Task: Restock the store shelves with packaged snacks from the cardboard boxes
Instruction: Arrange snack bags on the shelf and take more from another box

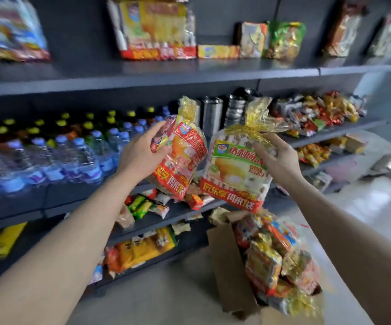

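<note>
Gripping one snack bag (180, 158) in the left hand (140, 153) and another bag (236, 174) in the right hand (276, 158) mid-frame, above the cardboard box (232, 273); best set upright beside matching bags (157, 29) top centre.

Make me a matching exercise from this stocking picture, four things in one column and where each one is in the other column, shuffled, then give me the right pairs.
Things:
1. red snack bag
2. green-labelled snack bag
3. cardboard box
4. water bottles

Places:
A. on the floor below the hands, full of packets
B. held in the left hand
C. lined up on the middle shelf, at left
D. held in the right hand

Pairs: 1-B, 2-D, 3-A, 4-C
</note>
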Tool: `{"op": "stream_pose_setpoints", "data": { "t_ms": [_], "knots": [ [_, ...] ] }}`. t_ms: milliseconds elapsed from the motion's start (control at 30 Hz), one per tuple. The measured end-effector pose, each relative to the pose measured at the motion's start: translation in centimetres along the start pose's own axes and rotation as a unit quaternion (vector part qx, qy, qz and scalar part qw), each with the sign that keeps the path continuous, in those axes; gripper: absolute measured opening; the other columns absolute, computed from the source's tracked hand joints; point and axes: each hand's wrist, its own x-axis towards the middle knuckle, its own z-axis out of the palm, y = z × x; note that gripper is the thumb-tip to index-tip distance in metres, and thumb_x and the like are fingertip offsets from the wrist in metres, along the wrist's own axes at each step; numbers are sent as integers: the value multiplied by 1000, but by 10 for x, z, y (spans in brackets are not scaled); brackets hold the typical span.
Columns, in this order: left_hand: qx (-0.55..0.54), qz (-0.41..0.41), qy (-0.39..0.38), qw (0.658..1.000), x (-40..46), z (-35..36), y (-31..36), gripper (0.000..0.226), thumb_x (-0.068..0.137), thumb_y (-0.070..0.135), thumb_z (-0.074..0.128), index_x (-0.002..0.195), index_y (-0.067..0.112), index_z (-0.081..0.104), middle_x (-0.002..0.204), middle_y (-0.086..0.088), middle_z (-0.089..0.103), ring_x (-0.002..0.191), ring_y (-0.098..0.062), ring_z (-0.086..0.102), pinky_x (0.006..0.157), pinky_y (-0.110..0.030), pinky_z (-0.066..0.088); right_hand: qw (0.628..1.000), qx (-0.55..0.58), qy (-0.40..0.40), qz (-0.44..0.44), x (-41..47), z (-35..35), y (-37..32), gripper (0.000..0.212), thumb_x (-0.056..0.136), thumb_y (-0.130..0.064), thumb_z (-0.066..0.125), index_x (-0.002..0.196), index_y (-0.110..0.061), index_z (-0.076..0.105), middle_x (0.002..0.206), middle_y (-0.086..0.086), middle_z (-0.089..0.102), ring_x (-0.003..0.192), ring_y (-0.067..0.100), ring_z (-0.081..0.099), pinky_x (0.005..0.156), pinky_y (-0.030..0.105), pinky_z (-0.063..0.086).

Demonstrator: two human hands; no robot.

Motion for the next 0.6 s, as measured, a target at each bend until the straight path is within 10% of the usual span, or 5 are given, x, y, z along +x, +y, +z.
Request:
{"op": "stream_pose_setpoints", "data": {
  "t_ms": [100, 433, 600],
  "knots": [
    [-6, -14, 48, 999, -1, -52, -25, 59, 91, 54, 58, 144, 54, 31, 122, 4, 61, 107, -25, 61, 80, -34, 45, 999, 12, -11, -47, 13, 22, -54, 51, 95, -50, 62, 139, -26, 56, 137, 0, 59, 117, 10, 52, 98, 34, 45],
    [-113, -35, 204, 972, 1, -250, -129, 57, 89, 52, 64, 139, 59, 38, 132, 15, 59, 114, -18, 61, 99, -44, 49, 978, 165, -19, -128, 63, 73, -237, 40, 79, -61, 73, 115, -44, 66, 118, -1, 70, 93, 20, 73, 84, 50, 60],
    [-182, -64, 295, 936, 2, -325, -178, 49, 87, 59, 63, 127, 71, 38, 128, 18, 57, 110, -17, 64, 95, -49, 53, 958, 254, -12, -133, 93, 108, -312, 49, 88, -43, 74, 130, -21, 62, 98, 1, 73, 60, 1, 69, 42, 16, 47]
  ]
}}
